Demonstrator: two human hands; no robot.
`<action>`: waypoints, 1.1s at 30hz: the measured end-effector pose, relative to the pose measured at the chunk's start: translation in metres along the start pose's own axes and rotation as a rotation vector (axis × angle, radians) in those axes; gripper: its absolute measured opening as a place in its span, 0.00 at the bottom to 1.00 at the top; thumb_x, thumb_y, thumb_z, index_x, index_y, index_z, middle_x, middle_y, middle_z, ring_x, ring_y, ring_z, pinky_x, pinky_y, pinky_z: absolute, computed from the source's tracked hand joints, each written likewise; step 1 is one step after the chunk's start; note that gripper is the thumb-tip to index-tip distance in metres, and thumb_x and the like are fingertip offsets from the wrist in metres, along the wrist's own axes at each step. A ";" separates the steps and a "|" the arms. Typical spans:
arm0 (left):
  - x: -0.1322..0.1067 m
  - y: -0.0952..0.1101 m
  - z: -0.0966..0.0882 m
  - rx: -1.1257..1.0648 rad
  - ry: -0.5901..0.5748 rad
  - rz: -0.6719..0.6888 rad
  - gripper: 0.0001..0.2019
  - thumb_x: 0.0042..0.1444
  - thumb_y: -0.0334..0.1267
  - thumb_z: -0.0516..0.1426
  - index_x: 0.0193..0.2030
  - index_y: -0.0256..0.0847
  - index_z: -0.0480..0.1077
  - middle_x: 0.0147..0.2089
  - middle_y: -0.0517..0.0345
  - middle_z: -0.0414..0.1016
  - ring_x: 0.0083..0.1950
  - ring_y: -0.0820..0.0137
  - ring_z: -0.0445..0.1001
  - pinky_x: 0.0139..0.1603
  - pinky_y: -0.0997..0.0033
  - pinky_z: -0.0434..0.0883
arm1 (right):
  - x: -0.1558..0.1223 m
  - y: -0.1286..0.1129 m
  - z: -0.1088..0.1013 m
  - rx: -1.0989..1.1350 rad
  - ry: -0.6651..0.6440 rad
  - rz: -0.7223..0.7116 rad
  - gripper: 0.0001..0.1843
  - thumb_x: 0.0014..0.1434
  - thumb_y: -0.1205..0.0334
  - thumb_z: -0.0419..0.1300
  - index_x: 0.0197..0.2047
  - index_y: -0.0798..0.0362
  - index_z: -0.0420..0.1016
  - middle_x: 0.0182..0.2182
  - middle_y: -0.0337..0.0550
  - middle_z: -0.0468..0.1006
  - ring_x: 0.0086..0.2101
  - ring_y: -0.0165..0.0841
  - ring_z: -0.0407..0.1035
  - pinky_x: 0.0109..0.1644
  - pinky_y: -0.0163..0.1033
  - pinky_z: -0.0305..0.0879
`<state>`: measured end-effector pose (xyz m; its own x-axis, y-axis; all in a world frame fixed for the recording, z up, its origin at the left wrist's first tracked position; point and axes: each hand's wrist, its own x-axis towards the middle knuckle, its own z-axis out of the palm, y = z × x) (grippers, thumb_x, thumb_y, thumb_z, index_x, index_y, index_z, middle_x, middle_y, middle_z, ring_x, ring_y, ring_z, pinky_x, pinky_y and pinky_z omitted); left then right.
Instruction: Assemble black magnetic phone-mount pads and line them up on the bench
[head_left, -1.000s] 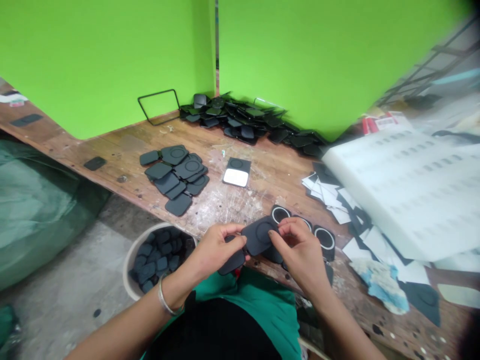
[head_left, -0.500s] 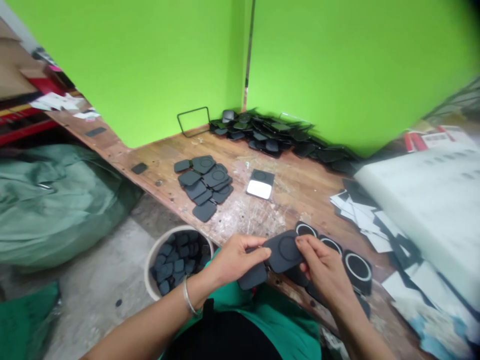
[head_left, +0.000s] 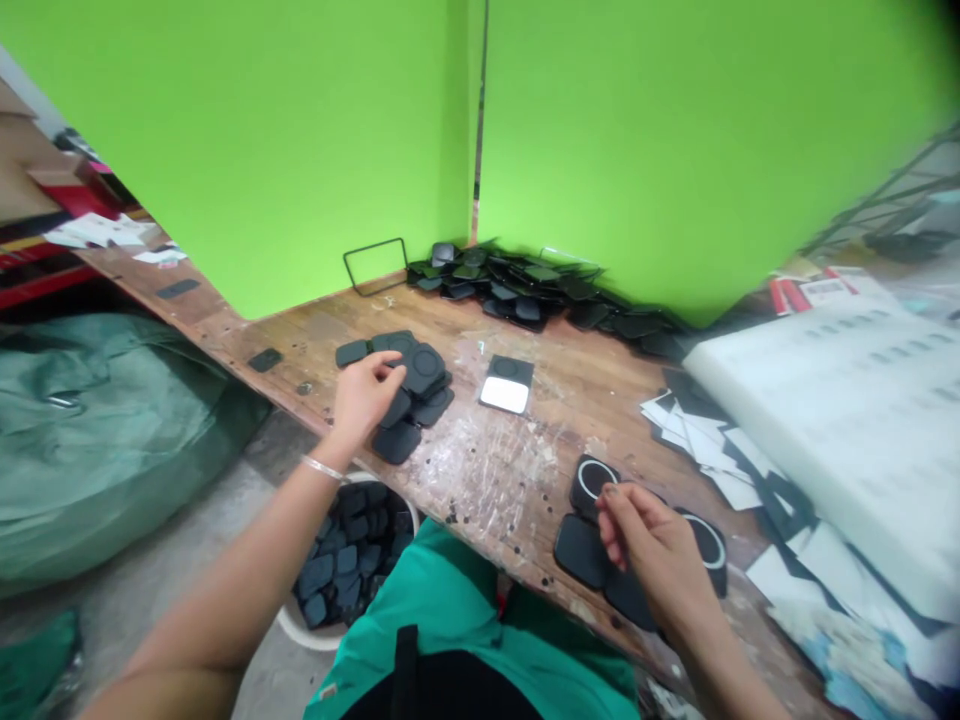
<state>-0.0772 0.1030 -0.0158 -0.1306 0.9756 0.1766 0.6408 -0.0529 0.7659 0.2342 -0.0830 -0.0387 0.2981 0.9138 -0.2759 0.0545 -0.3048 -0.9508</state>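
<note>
Resting on a small stack of dark square pads [head_left: 409, 385] at the bench's near edge, the left hand [head_left: 365, 393] lay with fingers curled loosely over them, though no firm grip showed. The right hand [head_left: 651, 548], fingers half bent and empty, hovered over ring-marked pads [head_left: 592, 483] near the wooden bench [head_left: 525, 450] front. Below the bench, a pale bucket [head_left: 300, 628] held many more dark pads

Bright, even light fills the scene, with only soft shadows under the dark pads on the wooden bench [head_left: 525, 470]. Right of the bench, the picture smears and bends; corners darken.
</note>
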 end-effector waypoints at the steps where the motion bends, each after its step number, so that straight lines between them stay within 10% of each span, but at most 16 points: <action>1: 0.006 -0.001 -0.003 0.015 0.013 0.001 0.15 0.52 0.39 0.60 0.45 0.37 0.78 0.31 0.54 0.78 0.36 0.61 0.75 0.46 0.63 0.69 | 0.000 0.001 -0.002 -0.014 0.002 -0.009 0.26 0.55 0.36 0.61 0.29 0.53 0.70 0.17 0.35 0.69 0.16 0.24 0.60 0.17 0.28 0.54; 7: -0.002 0.014 -0.004 -0.045 0.055 0.056 0.12 0.52 0.36 0.61 0.44 0.39 0.76 0.49 0.48 0.76 0.59 0.54 0.66 0.68 0.51 0.52 | 0.020 -0.005 -0.003 -0.296 0.019 -0.280 0.16 0.59 0.47 0.59 0.32 0.51 0.75 0.23 0.41 0.76 0.24 0.33 0.70 0.28 0.37 0.67; 12: -0.045 0.033 0.042 -0.396 -0.264 -0.091 0.10 0.52 0.40 0.62 0.41 0.39 0.77 0.41 0.52 0.78 0.45 0.61 0.75 0.53 0.60 0.70 | 0.082 -0.018 0.036 -0.583 -0.071 -0.702 0.13 0.60 0.61 0.56 0.46 0.51 0.78 0.51 0.51 0.79 0.54 0.45 0.71 0.60 0.51 0.64; 18: -0.048 0.040 0.089 -0.706 -0.405 -0.322 0.18 0.54 0.42 0.64 0.49 0.36 0.72 0.43 0.49 0.77 0.43 0.69 0.77 0.50 0.67 0.72 | 0.144 -0.028 0.084 -0.839 -0.152 -0.629 0.19 0.59 0.64 0.59 0.53 0.61 0.73 0.55 0.64 0.74 0.58 0.49 0.65 0.62 0.52 0.59; 33: -0.012 0.048 0.121 -0.882 -0.432 -0.508 0.16 0.45 0.34 0.70 0.37 0.34 0.70 0.31 0.57 0.75 0.29 0.72 0.74 0.34 0.71 0.72 | 0.089 -0.019 0.048 -0.713 -0.437 -0.855 0.10 0.64 0.66 0.54 0.45 0.51 0.76 0.44 0.49 0.81 0.50 0.41 0.73 0.58 0.46 0.64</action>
<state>0.0462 0.1140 -0.0561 0.1594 0.9101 -0.3825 -0.1990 0.4091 0.8905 0.2139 0.0172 -0.0520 -0.4340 0.8649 0.2521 0.6347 0.4921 -0.5958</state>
